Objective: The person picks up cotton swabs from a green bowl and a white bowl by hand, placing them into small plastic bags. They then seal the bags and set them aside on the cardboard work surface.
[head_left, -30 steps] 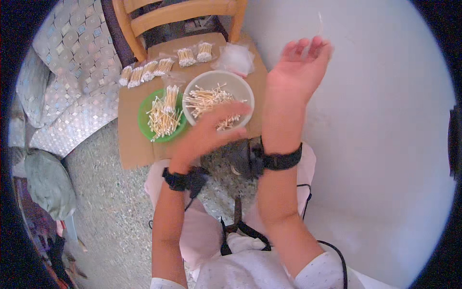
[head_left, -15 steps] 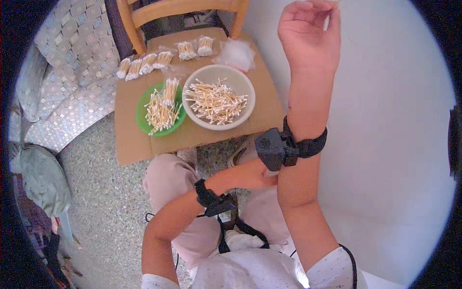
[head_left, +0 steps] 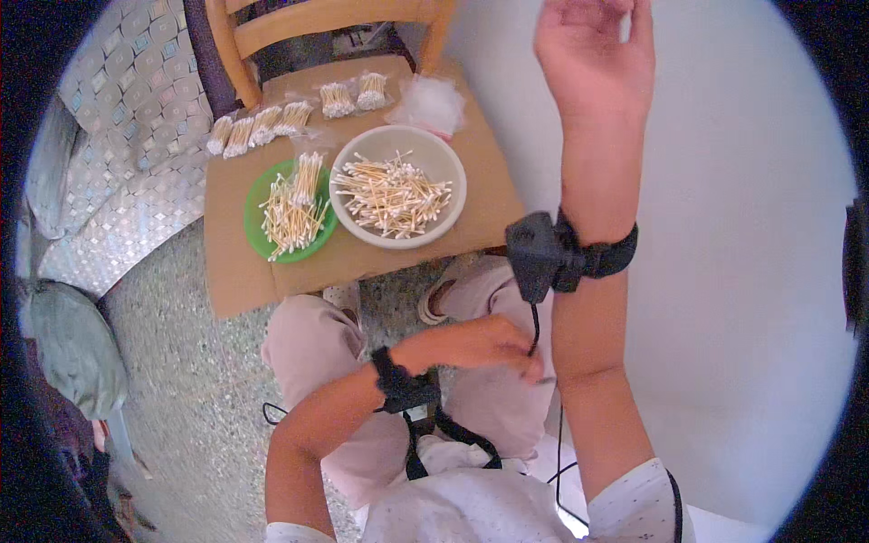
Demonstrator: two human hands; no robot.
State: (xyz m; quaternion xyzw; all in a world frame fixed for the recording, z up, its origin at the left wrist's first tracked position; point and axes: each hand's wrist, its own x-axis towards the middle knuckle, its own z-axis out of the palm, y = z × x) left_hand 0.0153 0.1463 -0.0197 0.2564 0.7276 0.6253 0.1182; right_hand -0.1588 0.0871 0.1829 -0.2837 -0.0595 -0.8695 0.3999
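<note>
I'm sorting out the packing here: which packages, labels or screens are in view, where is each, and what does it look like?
Small clear packets of cotton swabs: a row along the far left of the cardboard sheet, white tips, tan sticks.
Two more swab packets: far edge, by the wooden chair.
Loose clear plastic bags: crumpled heap behind the white bowl.
Labels or screens: none visible.

Worktop (head_left: 244, 281): we find its near strip bare; white bowl (head_left: 399, 197), green plate (head_left: 288, 212) and bundled swabs (head_left: 258, 127) crowd the rest.
</note>
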